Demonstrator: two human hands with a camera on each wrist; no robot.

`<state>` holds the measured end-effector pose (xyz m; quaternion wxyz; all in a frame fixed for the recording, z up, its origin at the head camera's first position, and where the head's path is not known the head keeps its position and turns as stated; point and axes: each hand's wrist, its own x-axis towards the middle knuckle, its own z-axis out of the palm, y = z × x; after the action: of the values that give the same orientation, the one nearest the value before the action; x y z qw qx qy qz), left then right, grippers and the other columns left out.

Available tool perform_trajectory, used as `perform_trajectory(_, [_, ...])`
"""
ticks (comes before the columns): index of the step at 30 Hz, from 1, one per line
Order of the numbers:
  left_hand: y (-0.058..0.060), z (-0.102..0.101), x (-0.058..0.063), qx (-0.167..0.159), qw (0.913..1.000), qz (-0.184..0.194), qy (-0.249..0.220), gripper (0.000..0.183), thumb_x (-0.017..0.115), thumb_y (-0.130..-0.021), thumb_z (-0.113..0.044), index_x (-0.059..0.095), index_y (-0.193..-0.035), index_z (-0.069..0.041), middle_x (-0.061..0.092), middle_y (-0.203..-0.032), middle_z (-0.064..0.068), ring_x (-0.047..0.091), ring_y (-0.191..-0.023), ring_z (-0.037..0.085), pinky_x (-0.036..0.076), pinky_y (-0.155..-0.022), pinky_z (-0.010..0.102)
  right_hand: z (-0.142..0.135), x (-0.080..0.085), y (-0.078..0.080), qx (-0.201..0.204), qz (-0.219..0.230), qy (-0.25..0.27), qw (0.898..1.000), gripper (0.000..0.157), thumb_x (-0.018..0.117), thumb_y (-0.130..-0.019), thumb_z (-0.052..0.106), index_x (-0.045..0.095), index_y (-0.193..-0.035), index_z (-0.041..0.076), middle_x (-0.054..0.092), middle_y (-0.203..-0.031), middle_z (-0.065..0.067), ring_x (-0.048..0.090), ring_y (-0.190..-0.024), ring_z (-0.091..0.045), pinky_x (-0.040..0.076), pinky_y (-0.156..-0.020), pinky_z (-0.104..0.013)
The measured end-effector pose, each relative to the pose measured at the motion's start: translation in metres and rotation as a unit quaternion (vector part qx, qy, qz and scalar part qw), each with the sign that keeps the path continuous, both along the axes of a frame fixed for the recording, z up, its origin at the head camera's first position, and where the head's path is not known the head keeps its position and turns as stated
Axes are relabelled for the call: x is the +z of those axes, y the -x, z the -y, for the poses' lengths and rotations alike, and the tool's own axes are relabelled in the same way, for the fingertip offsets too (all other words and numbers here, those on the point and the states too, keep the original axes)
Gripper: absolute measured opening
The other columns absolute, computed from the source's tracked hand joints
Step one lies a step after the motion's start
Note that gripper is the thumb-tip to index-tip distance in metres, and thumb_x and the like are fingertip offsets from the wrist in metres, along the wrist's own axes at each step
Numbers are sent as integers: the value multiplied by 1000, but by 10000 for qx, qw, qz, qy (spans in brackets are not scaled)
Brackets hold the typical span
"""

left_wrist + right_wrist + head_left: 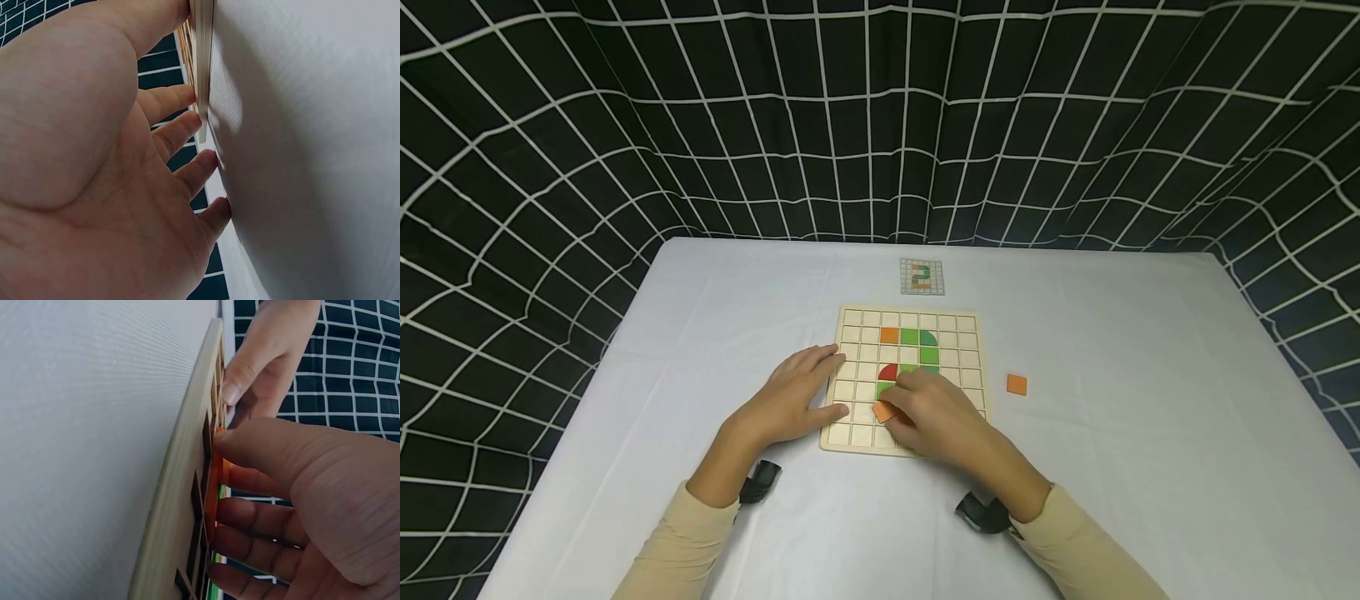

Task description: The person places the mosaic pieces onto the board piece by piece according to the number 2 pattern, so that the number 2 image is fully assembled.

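A wooden grid board [852,335] lies on the white table. My right hand [942,417] is over its lower middle, pinching an orange square tile [883,412] that sits at a slant to the cells. Orange also shows by the thumb in the right wrist view, but its outline is partly covered. My left hand [793,396] rests at the board's left edge, fingers extended, thumb apart. Set in cells are an orange square [890,335], green squares [910,337], a green rounded piece [928,338] and a red quarter-round piece [889,372]. My right hand hides some lower cells.
A small pattern card [922,277] with a coloured figure lies beyond the board. One loose orange square tile [1017,384] is to the board's right. Dark cloth with a white grid [880,125] hangs around the white table [1112,333].
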<state>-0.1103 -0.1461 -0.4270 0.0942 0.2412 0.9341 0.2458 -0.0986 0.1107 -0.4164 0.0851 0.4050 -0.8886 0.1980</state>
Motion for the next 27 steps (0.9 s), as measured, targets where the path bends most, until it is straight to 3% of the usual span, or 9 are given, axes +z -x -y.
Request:
perform_trajectory(10, [0,-1,2,-12,10000,15,33,75,69,-93,-41,39,-154,-7,31,-160,12,24,-147,35,18,-118,55,-1,2,-1,44,102,-66,9999,4,76,-83,12,73,-81,12,58,-77,5,50,-71,-14,45,-65,-27])
perform_trajectory(17, [0,-1,1,-6,10000,-30,16,76,70,-93,-40,40,-153,-6,32,-159,13,24,-147,36,19,-118,55,-7,5,-1,178,464,-47,9988,9,76,-85,3,79,-89,11,62,-81,4,57,-76,-14,50,-70,-28])
perform_trajectory(27, [-1,0,2,-20,10000,8,-5,76,69,-93,-41,39,-154,-7,31,-160,13,24,-147,36,18,-118,55,-1,3,-4,178,42,35,9998,18,71,-82,1,71,-70,15,61,-75,5,54,-71,-15,48,-65,-26])
